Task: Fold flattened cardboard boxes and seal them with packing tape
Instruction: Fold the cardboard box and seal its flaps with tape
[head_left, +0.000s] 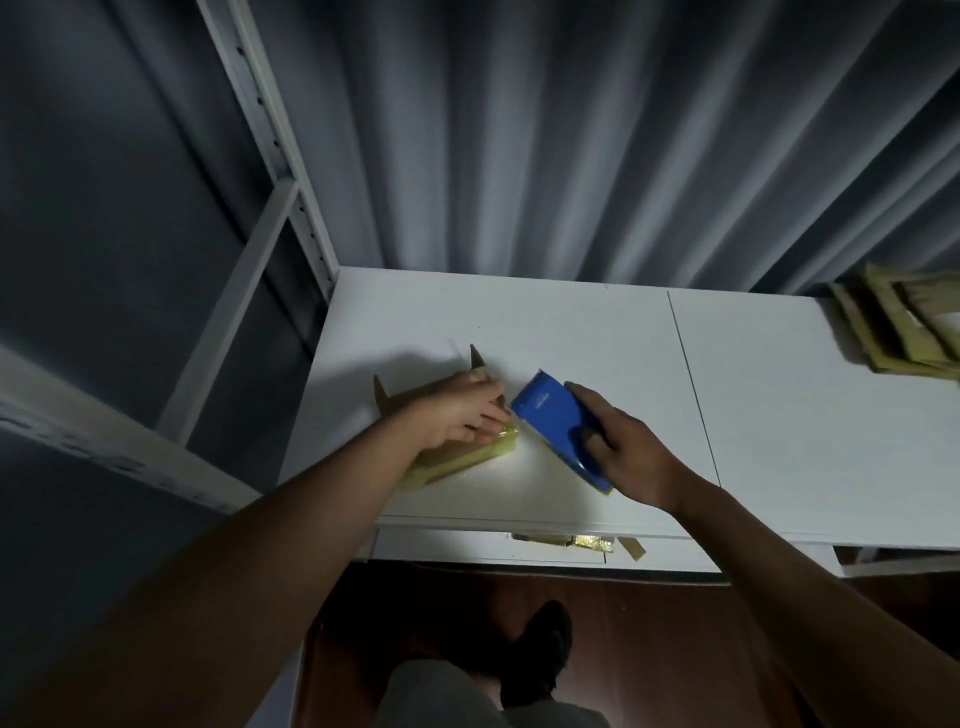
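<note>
A small brown cardboard box (447, 460) lies on the white table (779, 395), its near side covered in yellowish tape and two flaps sticking up at its far end. My left hand (460, 413) presses flat on top of the box, fingers at its right corner. Just right of the box, my right hand (621, 449) grips a blue tape dispenser (553, 415), tilted with its front edge close to the box's taped corner.
A stack of flattened cardboard boxes (904, 327) lies at the table's far right edge. A white metal shelf frame (249, 291) stands to the left. Grey curtains hang behind the table. Taped pieces (566, 540) sit under the table's front edge. My shoe (545, 639) rests on the dark floor.
</note>
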